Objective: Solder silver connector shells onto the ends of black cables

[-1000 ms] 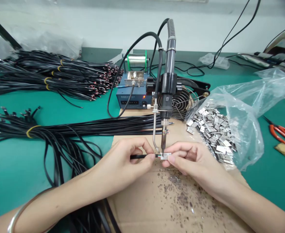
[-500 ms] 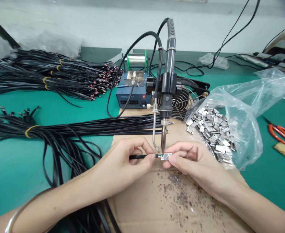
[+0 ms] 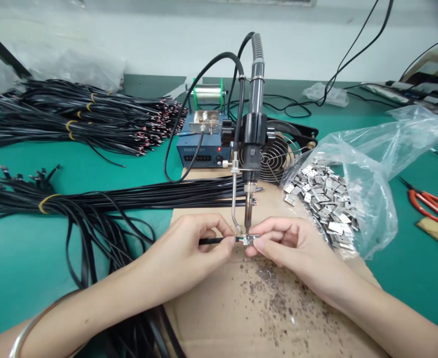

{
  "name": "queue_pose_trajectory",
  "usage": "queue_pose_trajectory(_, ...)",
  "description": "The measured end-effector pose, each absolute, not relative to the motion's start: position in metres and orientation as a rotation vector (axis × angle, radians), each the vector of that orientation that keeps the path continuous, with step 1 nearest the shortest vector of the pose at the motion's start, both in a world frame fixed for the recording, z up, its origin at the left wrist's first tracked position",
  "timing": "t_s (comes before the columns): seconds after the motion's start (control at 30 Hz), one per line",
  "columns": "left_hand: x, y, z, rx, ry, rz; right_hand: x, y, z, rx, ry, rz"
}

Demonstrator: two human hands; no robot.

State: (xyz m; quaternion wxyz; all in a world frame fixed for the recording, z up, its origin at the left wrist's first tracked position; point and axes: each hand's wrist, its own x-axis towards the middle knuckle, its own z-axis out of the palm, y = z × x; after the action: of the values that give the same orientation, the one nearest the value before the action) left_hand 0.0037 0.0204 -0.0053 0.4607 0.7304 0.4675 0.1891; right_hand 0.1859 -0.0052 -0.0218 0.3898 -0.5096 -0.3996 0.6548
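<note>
My left hand (image 3: 194,248) pinches a black cable (image 3: 212,240) between thumb and forefinger, close to its stripped end with thin coloured wires. Between thumb and fingers of my right hand (image 3: 297,246) is a small silver metal connector (image 3: 250,239). The wire ends meet the connector's left side. Directly above, a soldering iron (image 3: 254,139) stands upright in a clamp, its tip at the connector; whether it touches is too small to tell. A bent metal solder-feed tube (image 3: 234,199) ends just left of the tip.
Behind are a blue control box (image 3: 200,155), a solder spool (image 3: 207,93) and a fan (image 3: 273,154). Bundled black cables (image 3: 103,199) lie left. A plastic bag of metal connectors (image 3: 325,199) and red-handled pliers (image 3: 430,205) lie right. Stained cardboard (image 3: 219,308) covers the front.
The view has shifted slightly. Both hands have brought the cable end and connector a touch leftward under the iron tip; both grips stay the same.
</note>
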Motion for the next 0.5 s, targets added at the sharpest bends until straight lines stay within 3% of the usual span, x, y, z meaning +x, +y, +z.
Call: queue_pose_trajectory(0.5,0.0069,0.018,-0.0042,1.651,1.107,0.559,0.1887,-0.0059,-0.0204,-1.268,-1.054,1.693)
